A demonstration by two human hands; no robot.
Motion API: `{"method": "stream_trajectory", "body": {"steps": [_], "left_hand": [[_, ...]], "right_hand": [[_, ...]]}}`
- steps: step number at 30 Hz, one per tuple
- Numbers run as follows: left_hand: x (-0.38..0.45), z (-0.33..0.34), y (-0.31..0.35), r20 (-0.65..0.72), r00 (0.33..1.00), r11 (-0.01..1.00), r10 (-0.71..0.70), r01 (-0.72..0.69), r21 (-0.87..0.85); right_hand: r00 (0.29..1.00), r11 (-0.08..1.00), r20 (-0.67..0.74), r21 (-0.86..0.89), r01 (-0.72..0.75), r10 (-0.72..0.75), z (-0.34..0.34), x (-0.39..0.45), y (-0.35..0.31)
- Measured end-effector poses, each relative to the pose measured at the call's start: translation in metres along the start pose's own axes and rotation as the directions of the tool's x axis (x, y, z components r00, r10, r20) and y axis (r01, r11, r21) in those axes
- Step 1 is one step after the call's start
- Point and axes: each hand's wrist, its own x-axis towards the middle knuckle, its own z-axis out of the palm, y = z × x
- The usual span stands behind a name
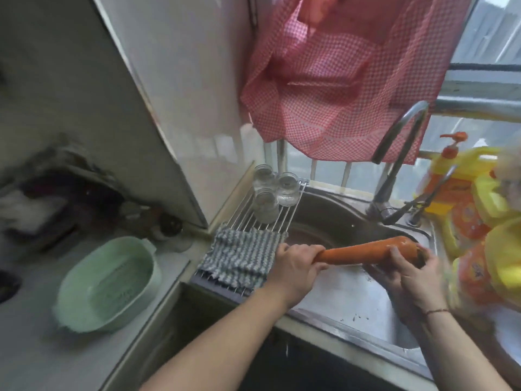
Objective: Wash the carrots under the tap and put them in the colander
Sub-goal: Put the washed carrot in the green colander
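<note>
Orange carrot; pale green colander; red-white checked cloth; grey-striped towel.

Head view, looking steeply down, sink close

Home kitchen, small and lived-in. Stainless steel sink set into a pale counter, with a curved metal tap at its far rim. Roll-up wire drying rack lies across the sink's left end, holding three upturned glass jars and a striped dishcloth. Green plastic colander sits on the counter to the left. Yellow-and-orange pump bottle of dish soap stands just beside the tap. Red checked cloth hangs at a barred window behind the sink. Glossy wall panels meet in the corner.
</note>
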Motion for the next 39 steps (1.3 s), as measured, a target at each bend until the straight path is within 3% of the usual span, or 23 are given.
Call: {"method": "stream_trajectory", "body": {"steps": [2, 5, 8, 12, 16, 19, 22, 25, 27, 30, 36, 39], "left_hand": [[-0.013, -0.017, -0.022, -0.067, 0.998, 1.0, -0.023, 0.021, -0.019], [-0.037, -0.054, -0.065, -0.198, 0.974, 0.994, -0.114, 0.111, -0.022], [-0.075, -0.102, -0.114, -0.253, 0.952, 0.975, -0.174, 0.203, 0.094], [-0.141, -0.157, -0.176, -0.258, 0.897, 0.897, -0.36, 0.409, 0.17], [-0.199, -0.196, -0.23, -0.268, 0.774, 0.744, -0.573, 0.629, 0.225], [-0.223, -0.215, -0.264, -0.257, 0.705, 0.641, -0.661, 0.709, 0.294], [-0.232, -0.224, -0.296, -0.268, 0.674, 0.585, -0.689, 0.734, 0.344], [-0.23, -0.226, -0.321, -0.222, 0.7, 0.576, -0.679, 0.695, 0.43], [-0.226, -0.225, -0.331, -0.138, 0.733, 0.582, -0.666, 0.626, 0.518], [-0.22, -0.218, -0.342, -0.054, 0.767, 0.601, -0.64, 0.543, 0.586], [-0.207, -0.211, -0.348, 0.003, 0.743, 0.545, -0.669, 0.488, 0.682], [-0.203, -0.212, -0.349, 0.027, 0.725, 0.522, -0.688, 0.468, 0.713]], "right_hand": [[0.999, 0.999, 0.051, -0.028, -0.017, 0.018, 0.025, -0.003, 0.011], [0.975, 0.976, 0.207, -0.214, -0.033, 0.078, 0.07, -0.019, 0.029], [0.913, 0.889, 0.381, -0.456, 0.049, 0.146, 0.123, -0.035, 0.057], [0.809, 0.816, 0.523, -0.569, 0.098, 0.267, 0.202, -0.067, 0.108], [0.665, 0.531, 0.68, -0.703, 0.473, 0.309, 0.272, -0.098, 0.165], [0.586, 0.303, 0.748, -0.662, 0.685, 0.311, 0.311, -0.118, 0.202], [0.552, 0.032, 0.775, -0.588, 0.808, 0.308, 0.333, -0.133, 0.23], [0.477, -0.195, 0.832, -0.437, 0.878, 0.284, 0.344, -0.14, 0.253], [0.478, -0.288, 0.825, -0.399, 0.87, 0.3, 0.346, -0.14, 0.264], [0.534, -0.375, 0.772, -0.408, 0.832, 0.345, 0.348, -0.14, 0.275], [0.593, -0.516, 0.709, -0.369, 0.773, 0.382, 0.356, -0.152, 0.293], [0.625, -0.536, 0.676, -0.385, 0.751, 0.39, 0.355, -0.154, 0.299]]}}
